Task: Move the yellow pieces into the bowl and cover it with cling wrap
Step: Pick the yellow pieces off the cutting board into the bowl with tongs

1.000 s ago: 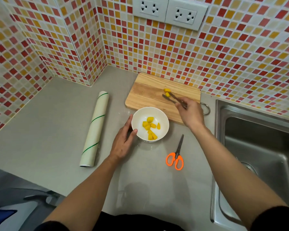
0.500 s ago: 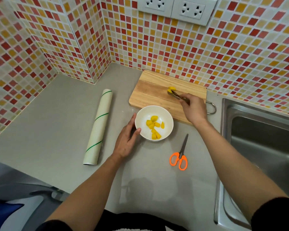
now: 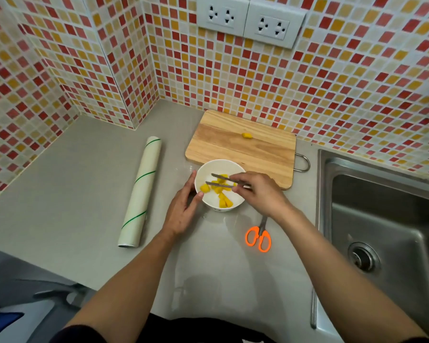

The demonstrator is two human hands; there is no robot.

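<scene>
Bench [image 3: 60, 184]: grey, tiled corner, sink [image 3: 382, 219] at right.
Bowl [image 3: 208, 201]: holds yellow pieces [image 3: 224, 201]; one piece [image 3: 247, 136] on board [image 3: 233, 149].
Left hand [image 3: 181, 211]: fingers relaxed, touching bowl.
Right hand [image 3: 260, 191]: grasping tongs [image 3: 221, 181] over bowl.
Cling wrap [image 3: 140, 191]: left, lying on bench.

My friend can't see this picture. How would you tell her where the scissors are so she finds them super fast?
Start at the metal sink on the right, then look just left of it on the grey counter. The scissors lie there, nearer than the white bowl. Their bright orange handles are the only orange thing on the counter.
</scene>
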